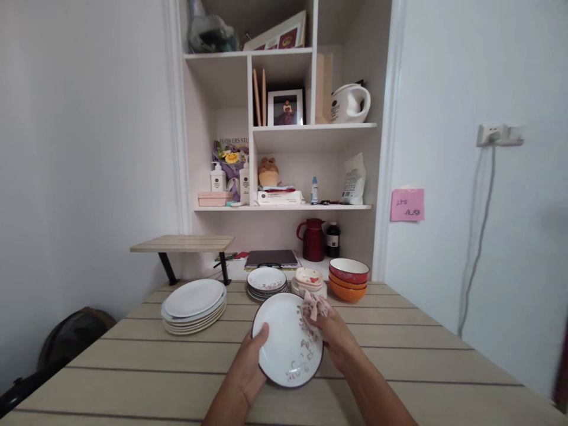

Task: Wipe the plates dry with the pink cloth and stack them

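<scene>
A white plate [284,346] with a dark rim and a brown leaf pattern is held tilted above the table. My left hand [254,361] grips its left edge, thumb on the face and the other fingers hidden beneath. Bunched in my right hand [332,334] is a pinkish cloth [314,306], pressed against the plate's upper right rim. Just behind is a stack of small patterned plates [267,279]. Beside that stack are small pinkish bowls [309,277] on white dishes.
Large white plates [195,297] are stacked at the left, near a low wooden riser [181,243]. Red and orange bowls [348,279] are nested at the right. Behind the table [399,361], a shelf unit [284,208] holds a dark red jug [313,239] and a dark bottle [332,239].
</scene>
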`<state>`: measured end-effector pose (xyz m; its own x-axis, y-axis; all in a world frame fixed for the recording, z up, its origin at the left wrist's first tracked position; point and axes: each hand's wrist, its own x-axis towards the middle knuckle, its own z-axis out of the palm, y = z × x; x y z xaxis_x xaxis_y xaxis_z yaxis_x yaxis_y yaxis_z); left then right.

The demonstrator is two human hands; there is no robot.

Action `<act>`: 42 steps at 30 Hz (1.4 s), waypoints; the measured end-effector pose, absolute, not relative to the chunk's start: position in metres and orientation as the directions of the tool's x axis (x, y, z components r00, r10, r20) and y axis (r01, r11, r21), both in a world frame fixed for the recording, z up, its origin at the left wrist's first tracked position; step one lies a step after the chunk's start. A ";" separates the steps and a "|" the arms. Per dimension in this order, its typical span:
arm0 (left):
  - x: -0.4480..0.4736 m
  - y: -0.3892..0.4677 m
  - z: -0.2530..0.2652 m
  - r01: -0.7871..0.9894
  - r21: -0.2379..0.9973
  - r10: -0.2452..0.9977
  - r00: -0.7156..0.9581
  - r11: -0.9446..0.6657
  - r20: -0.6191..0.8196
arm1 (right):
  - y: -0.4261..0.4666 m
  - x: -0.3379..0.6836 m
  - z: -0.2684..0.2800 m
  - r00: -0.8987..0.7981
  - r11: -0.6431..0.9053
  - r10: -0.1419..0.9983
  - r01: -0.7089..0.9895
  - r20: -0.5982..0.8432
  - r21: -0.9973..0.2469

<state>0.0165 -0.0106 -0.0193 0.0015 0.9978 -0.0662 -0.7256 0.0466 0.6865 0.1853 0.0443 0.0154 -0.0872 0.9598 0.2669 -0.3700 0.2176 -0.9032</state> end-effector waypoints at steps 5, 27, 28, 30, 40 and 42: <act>0.010 0.004 -0.025 -0.828 0.560 0.997 -0.066 -0.035 -0.035 | 0.045 0.162 0.003 -0.113 -0.005 0.991 -0.578 0.075 -0.816; 0.017 -0.018 0.000 -0.735 0.673 0.991 0.013 -0.080 0.132 | 0.048 0.188 0.018 -0.106 -0.007 0.993 -0.525 0.057 -0.851; 0.015 -0.019 0.001 -0.723 0.688 0.991 0.030 -0.069 0.131 | 0.048 0.194 0.020 -0.131 0.034 0.985 -0.484 0.110 -0.875; 0.011 -0.019 0.001 -0.707 0.705 0.993 0.038 -0.051 0.110 | 0.046 0.203 0.022 -0.179 0.107 0.965 -0.397 0.191 -0.912; 0.010 -0.012 -0.019 -0.579 0.808 0.994 0.030 0.106 -0.108 | 0.042 0.194 0.019 -0.318 0.215 0.902 -0.253 0.291 -0.943; 0.011 -0.008 -0.020 -0.641 0.762 0.994 0.010 0.087 -0.105 | 0.047 0.191 0.014 -0.253 0.200 0.927 -0.295 0.278 -0.934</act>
<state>0.0114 -0.0084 -0.0204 0.0099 0.9945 -0.1047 -0.6414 0.0866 0.7623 0.1913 0.0466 0.0143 -0.2527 0.9267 0.2780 -0.2951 0.1998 -0.9343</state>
